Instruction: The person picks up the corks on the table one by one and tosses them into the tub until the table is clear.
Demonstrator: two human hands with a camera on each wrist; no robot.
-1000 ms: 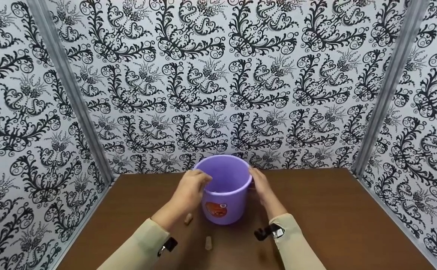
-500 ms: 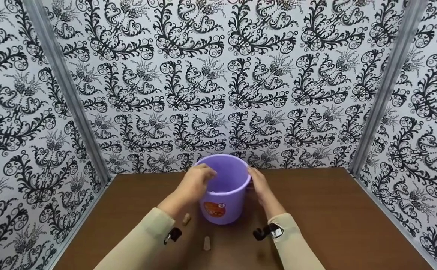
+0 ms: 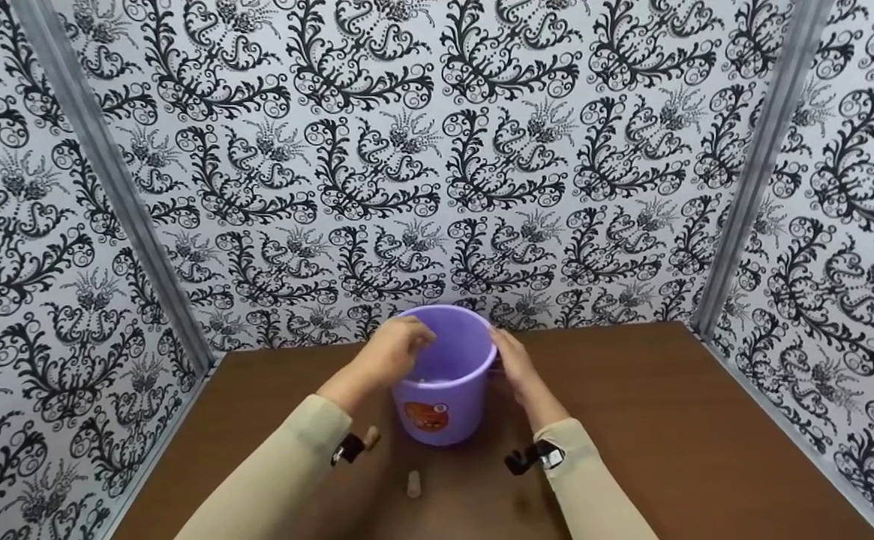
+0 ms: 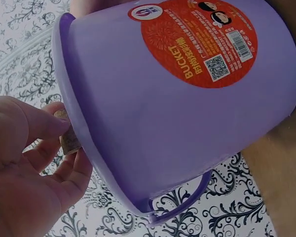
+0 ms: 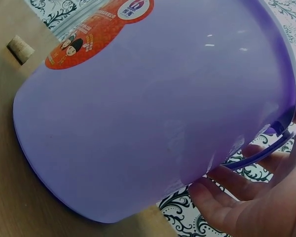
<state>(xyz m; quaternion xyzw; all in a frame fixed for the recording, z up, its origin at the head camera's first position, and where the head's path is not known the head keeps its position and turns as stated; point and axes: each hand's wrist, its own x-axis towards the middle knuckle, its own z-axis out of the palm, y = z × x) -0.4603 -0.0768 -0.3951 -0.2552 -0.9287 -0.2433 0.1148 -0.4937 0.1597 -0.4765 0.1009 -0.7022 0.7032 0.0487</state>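
A purple bucket (image 3: 444, 405) with an orange-red sticker stands upright on the brown table (image 3: 662, 420). At its left rim my left hand (image 3: 393, 351) pinches a cork (image 4: 69, 139) between thumb and fingers, right beside the rim in the left wrist view. My right hand (image 3: 515, 364) holds the bucket's right side near the rim, with fingers (image 5: 209, 200) against the wall around the purple handle (image 5: 259, 155). Two more corks lie on the table: one cork (image 3: 414, 484) in front of the bucket, another cork (image 3: 372, 436) beside the left wrist.
Patterned black-and-white panels (image 3: 376, 150) enclose the table at the back and both sides, joined by grey corner posts (image 3: 755, 165). The bucket stands near the table's back edge. Small black cameras (image 3: 348, 448) sit on both wrists.
My left hand has moved slightly up and inward over the bucket's left rim. The right hand stays at the bucket's right side. The head view has shifted a little.
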